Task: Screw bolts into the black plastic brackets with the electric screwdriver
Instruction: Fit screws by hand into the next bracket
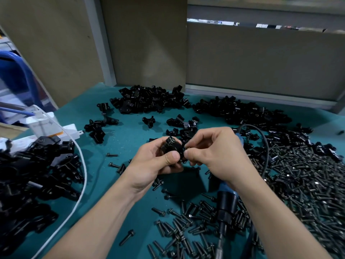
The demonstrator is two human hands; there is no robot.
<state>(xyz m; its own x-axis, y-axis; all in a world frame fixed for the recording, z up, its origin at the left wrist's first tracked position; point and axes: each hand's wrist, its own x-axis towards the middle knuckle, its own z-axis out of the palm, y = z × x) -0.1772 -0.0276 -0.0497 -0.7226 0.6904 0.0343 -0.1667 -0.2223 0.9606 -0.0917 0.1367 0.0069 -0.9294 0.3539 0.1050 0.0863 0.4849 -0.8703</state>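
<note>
Holding one black bracket (172,147) up in our left hand (156,161), thumb curled over it, we pinch what is likely a single bolt (187,150) against its side with our right hand (214,154), presumably to start the thread by hand. Our one electric screwdriver (226,206) lies free on the table (119,139) under the right forearm, amid loose bolts (302,184) too many to count. Two bracket heaps (149,100) wait behind.

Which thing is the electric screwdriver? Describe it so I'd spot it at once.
Start at the teal table, at the bolt heap on its right. The electric screwdriver lies there under the right forearm: the only blue-and-black barrel, with a black cable.
</note>
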